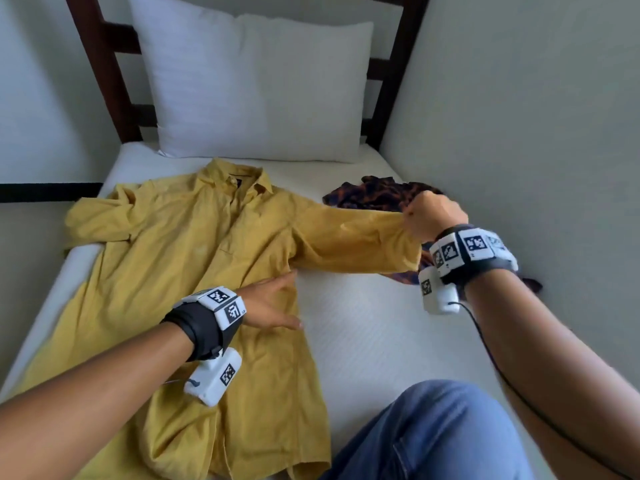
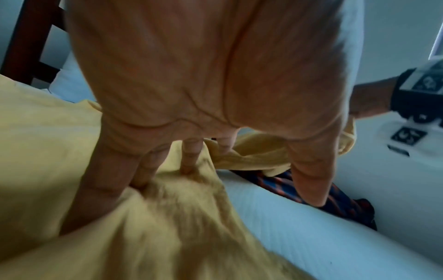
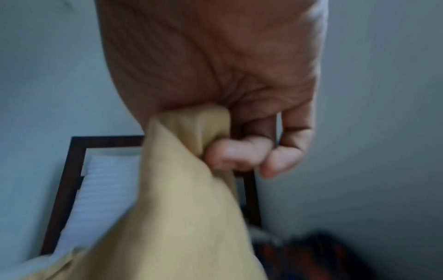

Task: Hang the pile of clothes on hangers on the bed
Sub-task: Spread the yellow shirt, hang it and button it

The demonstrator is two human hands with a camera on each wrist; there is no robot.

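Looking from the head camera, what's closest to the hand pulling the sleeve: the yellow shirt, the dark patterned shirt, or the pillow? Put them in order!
From the right hand:
1. Yellow shirt: its sleeve is gripped.
2. Dark patterned shirt: just beyond, by the wall.
3. Pillow: at the headboard.

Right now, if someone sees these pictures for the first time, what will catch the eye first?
The yellow shirt comes first: it lies spread face up across the white bed, collar toward the pillow. Next, the right hand grips the end of one sleeve and holds it stretched out, while the left hand presses flat on the shirt below the armpit. A dark patterned garment lies crumpled by the wall, behind the sleeve.
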